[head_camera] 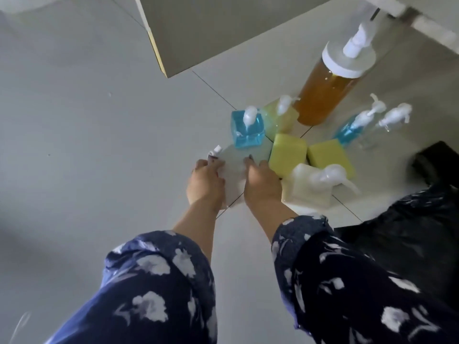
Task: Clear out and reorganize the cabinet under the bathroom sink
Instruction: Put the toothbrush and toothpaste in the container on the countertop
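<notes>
Both hands grip a pale, translucent bottle (233, 167) resting on the floor tiles. My left hand (205, 181) holds its left side near the small white cap, and my right hand (263, 181) holds its right side. Just beyond it stands a square blue pump bottle (247, 131), with a pale yellow pump bottle (282, 115) behind. A tall amber pump bottle (323, 93) rises further back. Two yellow sponges (288, 152) (331, 155) lie to the right, with a white square pump bottle (310, 187) beside my right wrist.
An open white cabinet door (198, 33) hangs above the floor at the top. A blue spray bottle (352, 127) and a clear pump bottle (387, 122) stand at the right. A black plastic bag (409, 219) lies at the right edge.
</notes>
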{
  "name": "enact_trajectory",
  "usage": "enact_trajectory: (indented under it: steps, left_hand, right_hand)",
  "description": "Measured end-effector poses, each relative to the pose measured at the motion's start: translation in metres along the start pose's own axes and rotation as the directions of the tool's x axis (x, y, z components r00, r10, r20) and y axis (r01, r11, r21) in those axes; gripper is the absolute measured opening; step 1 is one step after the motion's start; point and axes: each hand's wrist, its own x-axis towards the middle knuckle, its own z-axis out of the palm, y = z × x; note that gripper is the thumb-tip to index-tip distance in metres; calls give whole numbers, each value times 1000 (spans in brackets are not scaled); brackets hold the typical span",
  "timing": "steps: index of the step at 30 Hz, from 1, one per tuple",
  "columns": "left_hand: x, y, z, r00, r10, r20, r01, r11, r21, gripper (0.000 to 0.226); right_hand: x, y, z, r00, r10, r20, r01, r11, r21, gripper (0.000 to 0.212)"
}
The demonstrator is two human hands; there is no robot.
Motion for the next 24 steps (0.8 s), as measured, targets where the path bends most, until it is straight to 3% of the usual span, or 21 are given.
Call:
enact_trajectory:
  steps: [5, 9, 12, 18, 24]
  left_hand:
    - [-30, 1, -19, 991, -133, 15, 134, 975, -179, 50]
    - [-75, 15, -65, 972, -210, 110, 227, 958, -177, 49]
    - [-107, 38, -110, 956, -264, 129, 286, 935, -209, 49]
    - [-175, 116, -214, 956, -261, 132, 286, 929, -235, 49]
    - [-255, 213, -329, 967, -214, 137, 246, 926, -286, 50]
  right_hand:
    - [-19, -5, -8, 991, 83, 102, -94, 990, 105, 45]
    - [-63, -21, -47, 983, 78, 164, -105, 980, 167, 67]
    - [-97, -39, -89, 975, 97, 202, -139, 968, 208, 68]
    - [-160, -77, -217, 960, 45, 277, -124, 954, 274, 63]
    - [-231, -118, -377, 977, -24, 213, -44, 950, 308, 57]
